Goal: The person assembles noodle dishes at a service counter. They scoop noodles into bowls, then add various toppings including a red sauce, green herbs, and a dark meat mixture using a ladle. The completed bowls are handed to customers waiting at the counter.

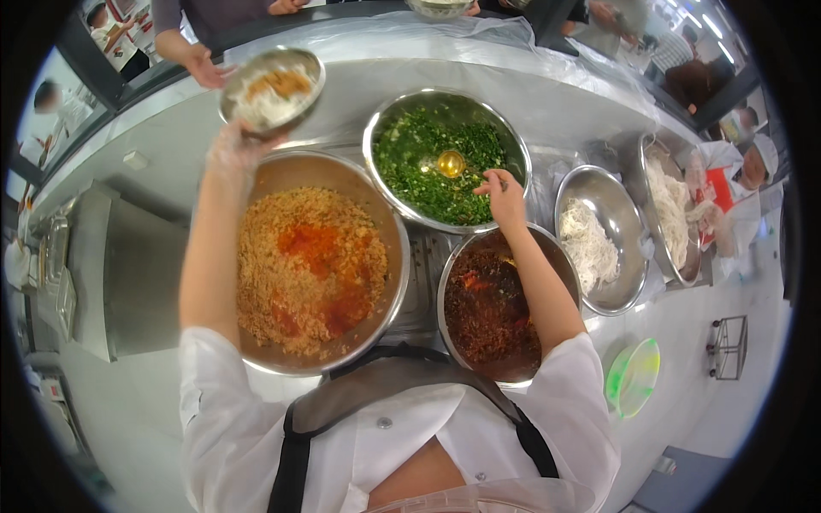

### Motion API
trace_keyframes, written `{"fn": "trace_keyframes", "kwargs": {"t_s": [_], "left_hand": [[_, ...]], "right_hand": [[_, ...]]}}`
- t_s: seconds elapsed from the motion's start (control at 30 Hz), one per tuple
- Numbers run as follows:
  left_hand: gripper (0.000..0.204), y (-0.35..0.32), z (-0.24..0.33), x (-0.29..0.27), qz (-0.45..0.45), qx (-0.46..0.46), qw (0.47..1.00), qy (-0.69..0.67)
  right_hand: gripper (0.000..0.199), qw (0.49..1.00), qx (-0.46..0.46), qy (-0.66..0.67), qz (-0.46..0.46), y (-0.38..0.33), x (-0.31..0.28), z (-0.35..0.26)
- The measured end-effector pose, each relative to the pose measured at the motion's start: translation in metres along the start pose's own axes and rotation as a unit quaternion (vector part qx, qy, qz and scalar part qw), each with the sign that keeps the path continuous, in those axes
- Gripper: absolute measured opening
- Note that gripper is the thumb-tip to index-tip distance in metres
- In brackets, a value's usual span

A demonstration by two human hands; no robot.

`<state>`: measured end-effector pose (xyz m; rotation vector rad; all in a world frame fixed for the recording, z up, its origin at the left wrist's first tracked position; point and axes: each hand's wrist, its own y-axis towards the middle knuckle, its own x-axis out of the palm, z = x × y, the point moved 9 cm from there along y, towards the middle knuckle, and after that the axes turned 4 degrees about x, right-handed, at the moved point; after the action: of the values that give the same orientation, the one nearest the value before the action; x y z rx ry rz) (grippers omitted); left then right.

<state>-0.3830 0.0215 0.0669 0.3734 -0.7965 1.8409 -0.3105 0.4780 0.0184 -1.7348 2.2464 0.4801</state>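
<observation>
My left hand (pixel 238 147), in a clear plastic glove, is closed on the near rim of a small metal bowl (pixel 318 90). White noodles with an orange-brown topping fill it, and another person's hand (pixel 203 67) reaches its far left side. My right hand (pixel 503 198) pinches the handle of a small ladle (pixel 451 163) over a big metal bowl (pixel 373 154) of chopped greens. Golden liquid shows in the ladle's cup. Below my left forearm stands a large bowl (pixel 395 282) of orange minced topping. Under my right forearm is a bowl (pixel 445 321) of dark red chili sauce.
To the right, a metal bowl (pixel 631 235) holds white noodles, with another noodle container (pixel 654 154) beyond it. A person in white (pixel 748 197) stands at that end. Along the far edge runs a plastic-covered ledge (pixel 385 38) with people behind it. A green-and-clear basket (pixel 633 376) is at lower right.
</observation>
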Motion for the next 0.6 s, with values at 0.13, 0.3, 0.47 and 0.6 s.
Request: {"fn": "trace_keyframes", "kwargs": {"t_s": [0.13, 0.3, 0.47, 0.6], "left_hand": [[0.055, 0.061, 0.060, 0.007, 0.000, 0.026, 1.000, 0.000], [0.053, 0.094, 0.079, 0.015, 0.008, -0.004, 1.000, -0.023], [0.052, 0.113, 0.093, 0.019, -0.004, 0.013, 0.999, -0.032], [0.052, 0.144, 0.127, 0.017, -0.061, 0.082, 0.995, -0.022]], "right_hand": [[0.020, 0.995, -0.056, -0.084, -0.021, 0.018, 0.048, 0.039], [0.022, 0.994, -0.031, -0.087, -0.060, 0.021, 0.075, 0.058], [0.026, 0.993, 0.104, 0.018, -0.056, 0.032, 0.058, 0.069], [0.026, 0.995, 0.087, 0.047, -0.016, 0.039, 0.042, 0.065]]}}
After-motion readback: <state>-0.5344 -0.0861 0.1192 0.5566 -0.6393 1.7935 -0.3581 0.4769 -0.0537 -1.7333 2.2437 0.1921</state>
